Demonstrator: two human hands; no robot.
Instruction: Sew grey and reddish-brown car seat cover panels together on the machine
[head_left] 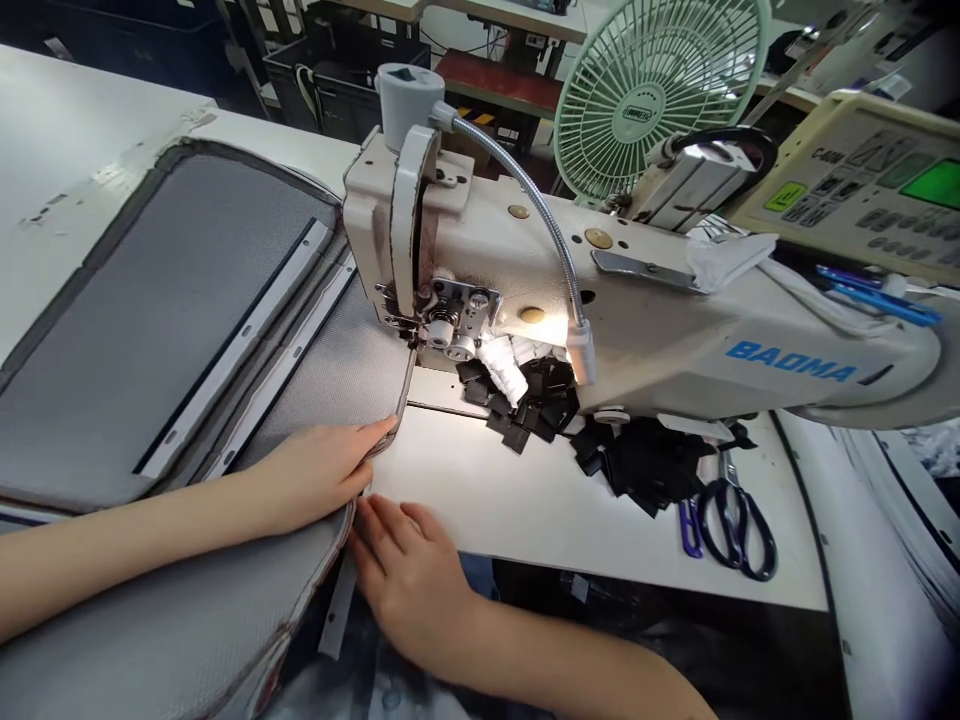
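Observation:
A grey mesh fabric case (172, 290) with dark bound edges and white slotted strips lies under the head of the sewing machine (442, 240). Its right edge runs up to the needle area, where the needle tip is hard to make out. My left hand (319, 475) rests on the near panel, its finger and thumb closed around the rim just in front of the machine. Lower down, my right hand (412, 575) has its fingers together, gripping the same bound edge. Part of the case hangs over the table's front.
Black fabric tabs (645, 460) lie in heaps beneath the machine arm, with scissors (739, 525) and a purple thread snipper (690, 530) beside them. A green fan (652, 100) and a control panel (870, 185) stand behind. The lamp (580, 352) hangs low on its flexible neck.

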